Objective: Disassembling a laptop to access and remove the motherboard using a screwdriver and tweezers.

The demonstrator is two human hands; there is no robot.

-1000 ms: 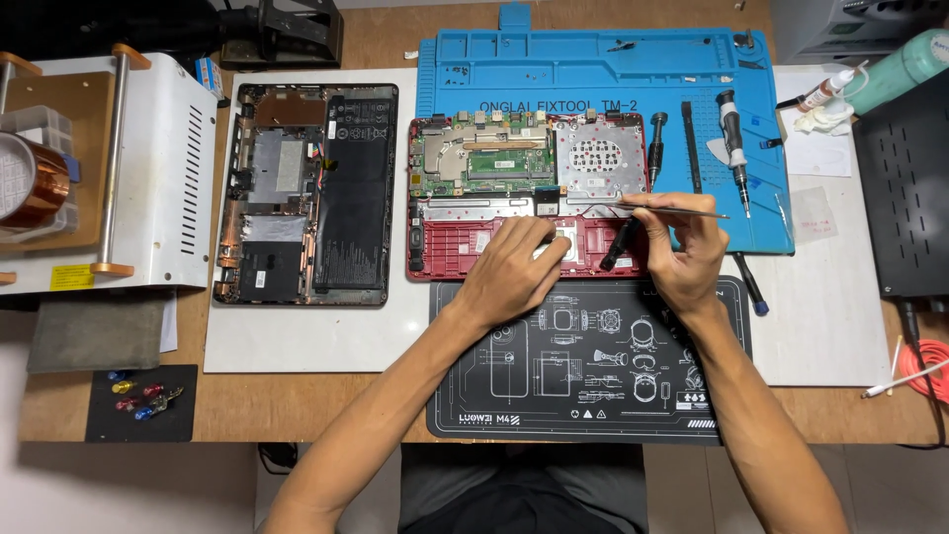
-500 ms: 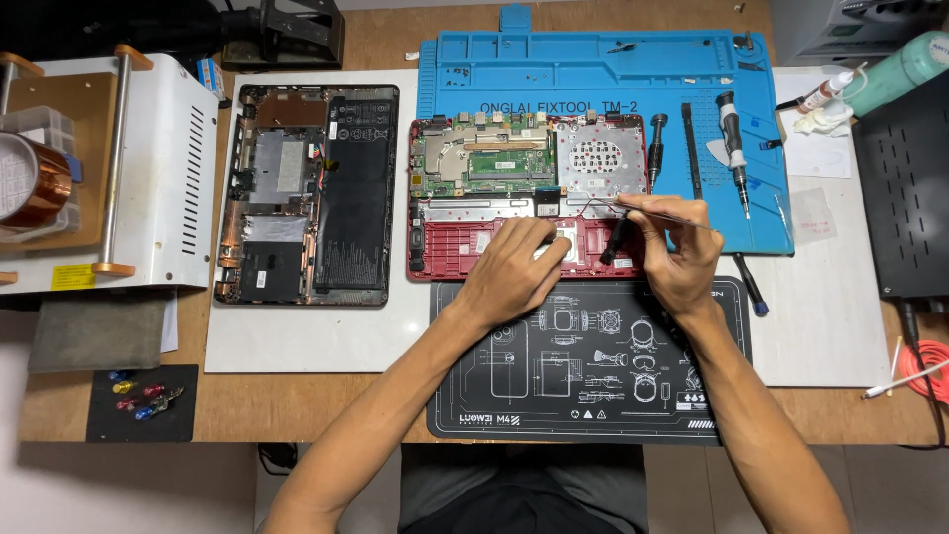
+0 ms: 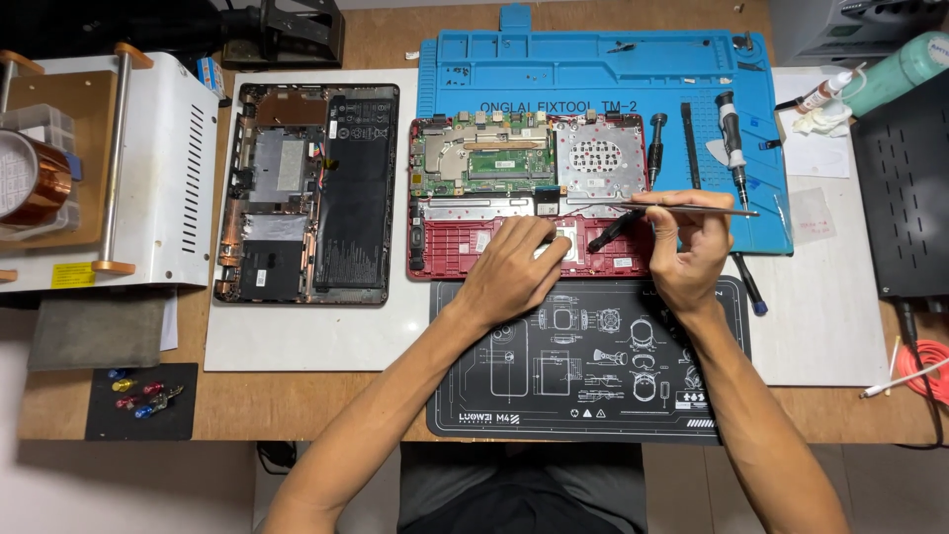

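Red plastic laptop chassis (image 3: 465, 252), centre frame, green circuit board exposed; left hand (image 3: 516, 272) pressed flat on it, right hand (image 3: 689, 247) pinching slim metal tweezers (image 3: 682, 208).

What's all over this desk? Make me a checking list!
Surface: wooden desk with white sheet, blue mat, black mat.
Job's things: open red laptop; thin metal tool.
Clutter: second opened laptop, screwdrivers, tape roll, white machine.
Hands: left hand rests on red laptop; right hand holds metal tool.
Cables: red cable at right edge.
Surroundings: black box at right.
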